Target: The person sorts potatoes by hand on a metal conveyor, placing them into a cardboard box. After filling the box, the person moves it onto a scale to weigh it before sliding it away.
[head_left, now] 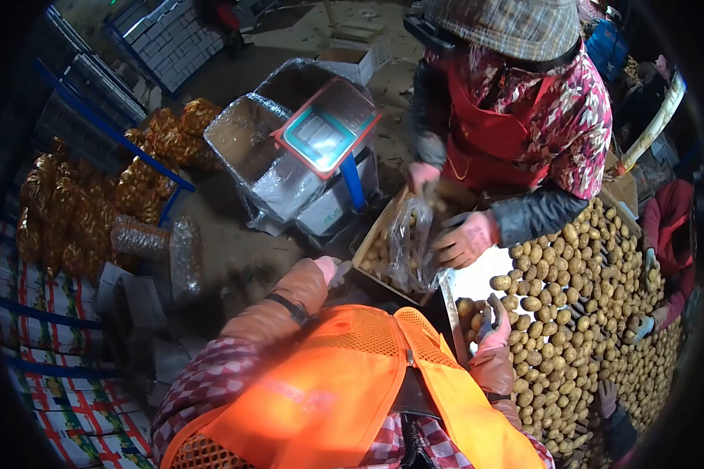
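Observation:
My left hand (pixel 334 270), in a pink and grey glove, is beside the near left corner of a cardboard box (pixel 403 295); its fingers are too blurred to read. My right hand (pixel 493 324), gloved alike, reaches over the left edge of the sorting table, its fingers curled by some potatoes (pixel 465 306). Whether it holds one is hard to tell. Many potatoes (pixel 555 313) cover the table to the right. Inside the box are potatoes and a clear plastic bag (pixel 408 238), which a co-worker's two gloved hands (pixel 468 238) handle from across.
A scale display (pixel 328 129) on a blue post stands ahead, beside plastic-lined boxes (pixel 258 148). Full net sacks (pixel 62 211) and stacked cartons (pixel 55 336) are at the left. The co-worker in a red apron (pixel 489 125) stands close opposite. Other workers' hands (pixel 643 327) reach in from the right.

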### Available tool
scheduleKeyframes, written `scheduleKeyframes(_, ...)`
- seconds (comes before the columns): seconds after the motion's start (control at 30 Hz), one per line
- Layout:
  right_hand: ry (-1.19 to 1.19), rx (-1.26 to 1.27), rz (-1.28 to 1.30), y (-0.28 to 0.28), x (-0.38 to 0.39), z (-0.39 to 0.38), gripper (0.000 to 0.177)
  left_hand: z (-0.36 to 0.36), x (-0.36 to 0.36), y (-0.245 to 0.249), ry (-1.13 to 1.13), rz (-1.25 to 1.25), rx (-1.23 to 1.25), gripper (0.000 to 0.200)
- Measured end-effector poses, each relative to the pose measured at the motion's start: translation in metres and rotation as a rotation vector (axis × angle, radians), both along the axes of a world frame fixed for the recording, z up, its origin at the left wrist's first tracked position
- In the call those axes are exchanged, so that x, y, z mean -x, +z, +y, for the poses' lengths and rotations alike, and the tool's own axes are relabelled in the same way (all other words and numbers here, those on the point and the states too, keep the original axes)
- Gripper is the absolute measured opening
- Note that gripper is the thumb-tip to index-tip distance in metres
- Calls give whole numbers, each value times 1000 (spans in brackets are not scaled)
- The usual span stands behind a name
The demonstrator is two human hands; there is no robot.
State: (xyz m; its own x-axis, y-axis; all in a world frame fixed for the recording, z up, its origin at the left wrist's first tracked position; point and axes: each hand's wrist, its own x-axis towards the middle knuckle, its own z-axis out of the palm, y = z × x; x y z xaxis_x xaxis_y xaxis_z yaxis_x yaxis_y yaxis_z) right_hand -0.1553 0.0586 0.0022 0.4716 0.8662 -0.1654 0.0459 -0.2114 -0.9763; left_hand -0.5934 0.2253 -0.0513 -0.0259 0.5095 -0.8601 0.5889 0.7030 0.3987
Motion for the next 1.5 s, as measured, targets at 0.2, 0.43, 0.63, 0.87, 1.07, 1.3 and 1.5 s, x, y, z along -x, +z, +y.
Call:
scheduleKeyframes(0.2, -6, 14, -80, -13, 8, 17, 41, 7, 75, -18, 465, 22, -459, 42)
scheduleKeyframes(0.43, -613, 88, 955, 22, 70, 43, 13, 76, 225, 44, 846, 83, -956, 55)
scheduleKeyframes(0.63, -415, -152, 92, -59, 99, 21, 38, 160, 246, 193, 651, 503, -466, 60)
scheduleKeyframes(0.87, -448, 3, -188, -75, 107, -59, 37, 181, 262, 194, -483, 906, -590, 31)
scheduleKeyframes(1.07, -517, 18, -106, -25, 130, -44, 36, 177, 282, 173, -465, 832, -447, 32)
scheduleKeyframes(1.3, -653, -121, 536, -23, 107, 17, 37, 108, 362, 81, -99, 713, -401, 34)
scheduleKeyframes(1.5, -293, 14, -115, -99, 55, 5, 46, -39, 360, 123, 440, 755, -390, 44)
